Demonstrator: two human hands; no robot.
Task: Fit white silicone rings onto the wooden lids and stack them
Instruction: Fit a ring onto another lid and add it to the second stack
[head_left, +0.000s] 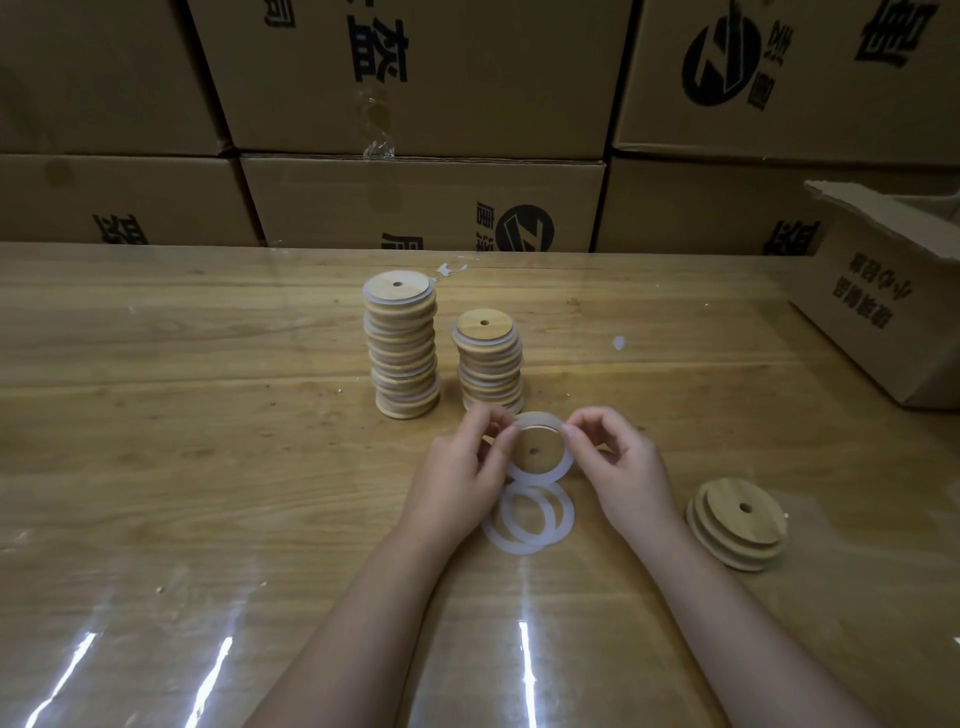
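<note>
Two hands share one job in the head view: the left hand (462, 467) and the right hand (618, 467) each pinch the upper edge of a white ring (540, 475), working it round a wooden lid (535, 447) held low over the table (208, 415). If one pinch slackens, the stretched ring will likely spring off that side or seat twisted. The short stack (491, 364) stands just behind the fingers, so a slip forward could knock it. The tall stack (402, 353) sits unevenly and may topple when more is added. Spare rings (567, 514) lie under the wrists and could be swept aside. Bare lids (737, 525) wait at the right.
</note>
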